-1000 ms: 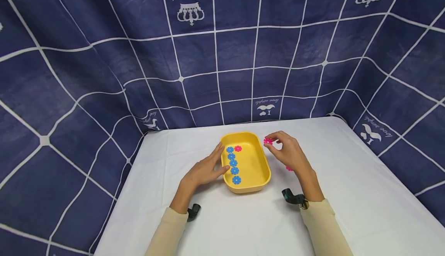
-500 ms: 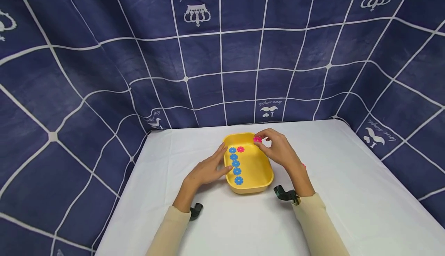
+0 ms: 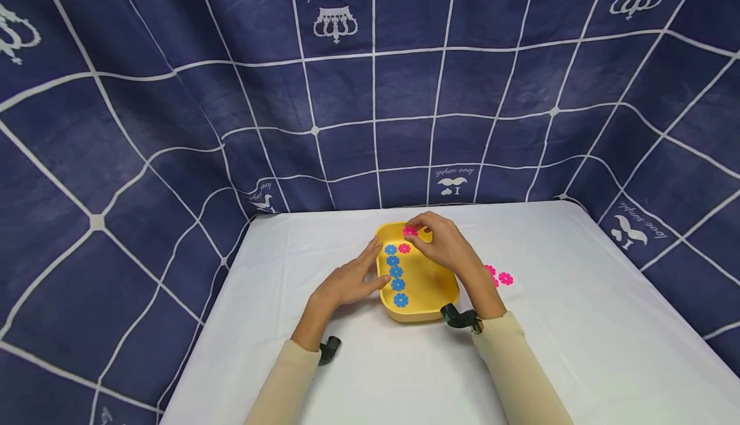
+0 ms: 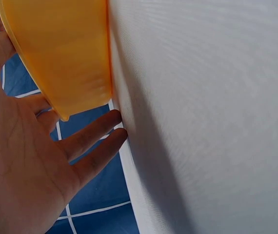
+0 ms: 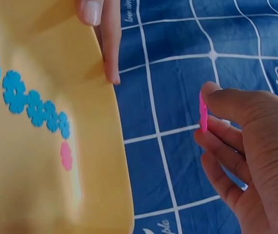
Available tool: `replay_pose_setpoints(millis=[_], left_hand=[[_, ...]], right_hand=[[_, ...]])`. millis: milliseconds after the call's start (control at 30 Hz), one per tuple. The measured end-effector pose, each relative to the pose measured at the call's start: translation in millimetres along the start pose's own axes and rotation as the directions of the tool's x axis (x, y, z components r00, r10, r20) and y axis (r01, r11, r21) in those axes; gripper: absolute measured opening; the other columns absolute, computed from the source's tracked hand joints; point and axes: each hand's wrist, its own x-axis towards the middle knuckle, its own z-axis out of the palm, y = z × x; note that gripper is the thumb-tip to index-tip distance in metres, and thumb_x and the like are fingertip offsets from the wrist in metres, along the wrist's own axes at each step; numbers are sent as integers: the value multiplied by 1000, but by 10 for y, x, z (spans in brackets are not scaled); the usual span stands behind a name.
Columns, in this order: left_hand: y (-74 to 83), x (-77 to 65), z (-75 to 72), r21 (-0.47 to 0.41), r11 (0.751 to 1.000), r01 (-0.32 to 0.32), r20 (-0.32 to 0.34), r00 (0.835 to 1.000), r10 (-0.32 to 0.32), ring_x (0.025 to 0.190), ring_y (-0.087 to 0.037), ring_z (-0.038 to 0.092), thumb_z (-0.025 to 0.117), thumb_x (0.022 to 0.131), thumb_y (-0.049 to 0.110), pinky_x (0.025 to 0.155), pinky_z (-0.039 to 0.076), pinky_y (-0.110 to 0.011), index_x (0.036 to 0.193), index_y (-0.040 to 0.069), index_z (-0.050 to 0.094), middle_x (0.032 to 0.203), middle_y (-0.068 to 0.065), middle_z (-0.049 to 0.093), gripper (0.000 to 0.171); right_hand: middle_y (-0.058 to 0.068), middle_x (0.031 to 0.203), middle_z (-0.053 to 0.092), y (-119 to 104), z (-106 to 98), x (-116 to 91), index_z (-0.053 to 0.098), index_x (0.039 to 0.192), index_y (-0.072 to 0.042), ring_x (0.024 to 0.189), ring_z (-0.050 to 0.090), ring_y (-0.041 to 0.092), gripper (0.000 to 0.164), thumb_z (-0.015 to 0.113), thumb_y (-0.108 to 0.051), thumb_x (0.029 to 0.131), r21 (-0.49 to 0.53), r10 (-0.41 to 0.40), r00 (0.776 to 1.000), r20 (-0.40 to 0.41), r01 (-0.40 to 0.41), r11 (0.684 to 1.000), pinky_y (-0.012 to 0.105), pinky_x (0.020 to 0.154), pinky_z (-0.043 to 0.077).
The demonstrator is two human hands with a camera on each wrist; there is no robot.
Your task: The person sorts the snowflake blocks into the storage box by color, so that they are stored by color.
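My right hand pinches a pink flower-shaped plastic disc between thumb and fingertips. In the right wrist view this disc appears edge-on, apart from the tray. The yellow tray holds a column of blue flower-shaped discs along its left side, with one pink disc beside the farthest blue one. My left hand rests against the tray's left side, fingers extended along the outside and thumb over the rim. In the left wrist view, two straight fingers reach the white cloth below the tray.
Several loose pink discs lie on the white tablecloth to the right of the tray, partly hidden by my right forearm. A dark blue checked curtain surrounds the back and sides of the table.
My right hand has carried the pink disc leftward from beside the tray to over its far end. The loose pink discs on the right show more now. The left hand stays at the tray.
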Motion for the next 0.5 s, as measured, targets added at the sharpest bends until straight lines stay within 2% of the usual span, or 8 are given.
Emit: replay_pose_setpoints(millis=[233,500], left_hand=[[5,-4,4,7,1000,0,2,1000,0,155,-33,44,51,104,68,117,45,-62,174,24,20,181,13,3,89],[3,-18,1,30,1000,5,5,1000,-5,154,-34,45,46,102,74,115,46,-62,174,25,20,181,15,2,92]], right_hand=[[6,117,77,-50,87,120,77,122,-9,110,72,29,26,81,-20,99,30,-26,999,22,25,999,51,99,60],[7,118,76,4,172,160,77,121,-9,110,73,28,25,82,-19,98,25,28,999,44,-29,999,47,98,62]])
